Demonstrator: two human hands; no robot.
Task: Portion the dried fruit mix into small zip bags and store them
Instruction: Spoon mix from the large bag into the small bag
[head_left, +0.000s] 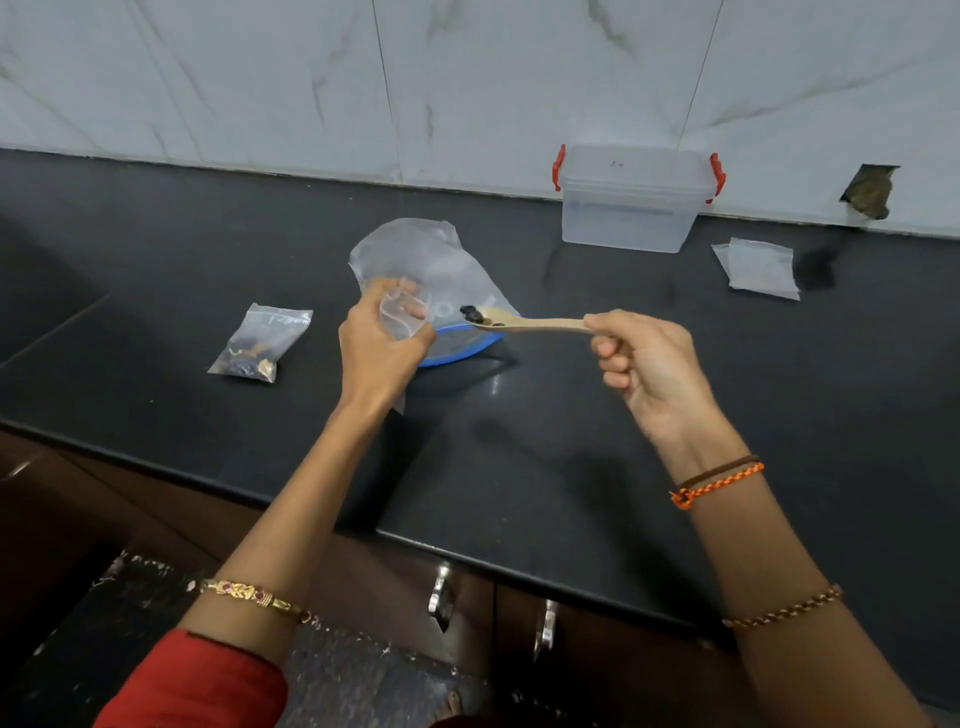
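My left hand (382, 345) holds a small clear zip bag (405, 314) with its mouth spread, above the black counter. In my right hand (644, 358) is a wooden spoon (524, 322), held by the handle, its bowl carrying a few dark pieces of dried fruit (471, 313) just right of the bag's mouth. Behind both lies a large clear plastic bag (421, 254) over a blue-rimmed bowl (467, 349). One filled small zip bag (260, 343) with dried fruit lies on the counter to the left.
A clear storage box (631, 200) with red clips stands against the marble wall at the back right. A few flat small zip bags (758, 267) lie to its right. The black counter's front edge (311, 506) runs diagonally above brown cabinet drawers with metal handles (441, 595).
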